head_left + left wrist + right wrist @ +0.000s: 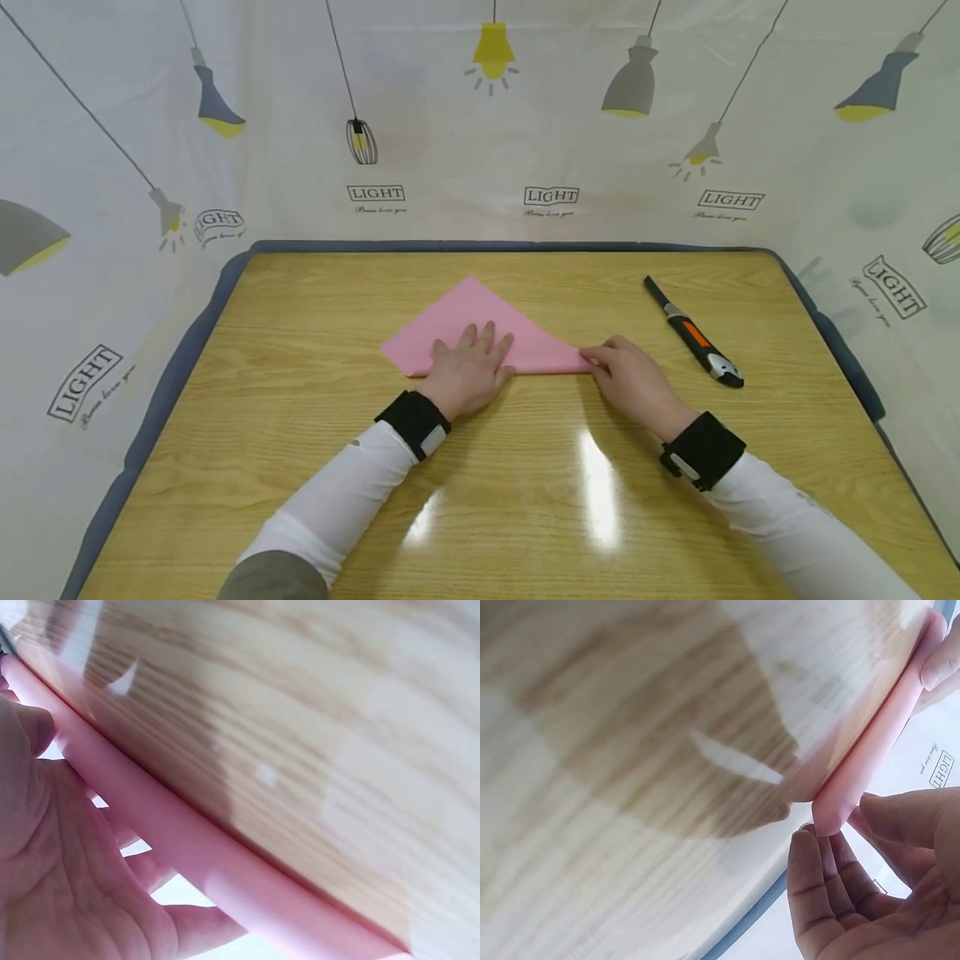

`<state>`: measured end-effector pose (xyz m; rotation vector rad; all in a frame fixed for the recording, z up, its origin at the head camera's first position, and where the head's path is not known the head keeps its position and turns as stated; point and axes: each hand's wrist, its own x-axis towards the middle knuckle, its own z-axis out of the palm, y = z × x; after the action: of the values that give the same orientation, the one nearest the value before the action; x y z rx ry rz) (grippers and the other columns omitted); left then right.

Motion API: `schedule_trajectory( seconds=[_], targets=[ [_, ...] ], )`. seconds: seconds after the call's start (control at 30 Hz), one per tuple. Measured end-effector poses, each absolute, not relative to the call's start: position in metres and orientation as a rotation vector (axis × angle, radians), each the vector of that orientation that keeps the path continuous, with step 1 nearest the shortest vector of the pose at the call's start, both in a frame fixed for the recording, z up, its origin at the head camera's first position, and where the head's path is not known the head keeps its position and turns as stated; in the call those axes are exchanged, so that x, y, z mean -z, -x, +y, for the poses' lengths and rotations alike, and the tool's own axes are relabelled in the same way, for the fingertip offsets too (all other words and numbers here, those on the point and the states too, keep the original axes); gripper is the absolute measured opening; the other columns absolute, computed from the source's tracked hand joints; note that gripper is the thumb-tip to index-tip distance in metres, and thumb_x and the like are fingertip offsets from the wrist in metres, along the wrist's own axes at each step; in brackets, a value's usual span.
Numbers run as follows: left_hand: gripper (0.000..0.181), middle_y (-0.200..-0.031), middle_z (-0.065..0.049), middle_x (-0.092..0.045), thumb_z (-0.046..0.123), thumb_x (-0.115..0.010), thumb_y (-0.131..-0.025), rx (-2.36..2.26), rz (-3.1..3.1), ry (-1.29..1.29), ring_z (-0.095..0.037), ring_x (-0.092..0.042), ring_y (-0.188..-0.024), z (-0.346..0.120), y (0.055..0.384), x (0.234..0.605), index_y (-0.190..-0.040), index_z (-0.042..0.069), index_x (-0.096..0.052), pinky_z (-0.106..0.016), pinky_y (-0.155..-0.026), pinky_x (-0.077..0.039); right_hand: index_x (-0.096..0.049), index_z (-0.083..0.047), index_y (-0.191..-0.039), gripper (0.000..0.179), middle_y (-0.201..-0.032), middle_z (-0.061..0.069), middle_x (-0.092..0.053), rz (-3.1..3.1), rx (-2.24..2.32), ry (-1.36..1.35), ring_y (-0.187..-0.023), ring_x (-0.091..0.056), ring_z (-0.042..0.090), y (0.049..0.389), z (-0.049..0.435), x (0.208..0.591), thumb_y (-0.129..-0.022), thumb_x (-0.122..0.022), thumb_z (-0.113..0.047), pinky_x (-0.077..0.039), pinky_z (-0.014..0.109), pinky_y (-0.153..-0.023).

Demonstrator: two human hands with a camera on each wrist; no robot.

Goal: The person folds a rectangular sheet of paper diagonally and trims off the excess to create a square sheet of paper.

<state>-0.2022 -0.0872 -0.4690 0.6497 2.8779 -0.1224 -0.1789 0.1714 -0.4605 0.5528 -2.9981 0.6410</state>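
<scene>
A sheet of pink paper [480, 308], folded along its near edge, lies on the wooden table. My left hand [468, 371] rests on it with fingers spread, pressing near the fold. In the left wrist view the rounded folded edge [172, 825] runs beside the left palm [67, 870]. My right hand [633, 379] pinches the right-hand corner of the paper between thumb and fingers. The right wrist view shows that corner [836, 806] held by the fingers of the right hand [885, 877].
A black and orange utility knife [693, 333] lies right of the paper, beyond my right hand. The wooden table [300, 467] has a dark blue padded edge [480, 247]. Behind it hangs a white sheet [442, 158] printed with lamps.
</scene>
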Motion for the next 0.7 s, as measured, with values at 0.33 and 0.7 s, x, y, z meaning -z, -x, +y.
schedule_trajectory(
  seconds=[0.33, 0.7],
  targets=[
    [0.06, -0.152, -0.004, -0.013, 0.059, -0.016, -0.093, 0.124, 2.885, -0.623, -0.027, -0.015, -0.137, -0.085, 0.2011, 0.4677, -0.146, 0.033, -0.016, -0.067, -0.091, -0.027, -0.062, -0.011, -0.119, 0.029, -0.097, 0.007, -0.056, -3.036, -0.635, -0.537, -0.077, -0.052, 0.018, 0.1743, 0.1721, 0.46, -0.091, -0.056, -0.015, -0.043, 0.031, -0.063],
    [0.061, -0.153, -0.005, -0.011, 0.06, -0.015, -0.092, 0.18, 2.885, -0.627, -0.027, -0.014, -0.137, -0.084, 0.2, 0.47, -0.147, 0.032, -0.013, -0.067, -0.092, -0.026, -0.058, -0.011, -0.124, 0.033, -0.1, 0.009, -0.055, -3.022, -0.634, -0.565, -0.079, -0.053, 0.018, 0.1717, 0.1753, 0.4607, -0.091, -0.055, -0.013, -0.044, 0.032, -0.065]
  ],
)
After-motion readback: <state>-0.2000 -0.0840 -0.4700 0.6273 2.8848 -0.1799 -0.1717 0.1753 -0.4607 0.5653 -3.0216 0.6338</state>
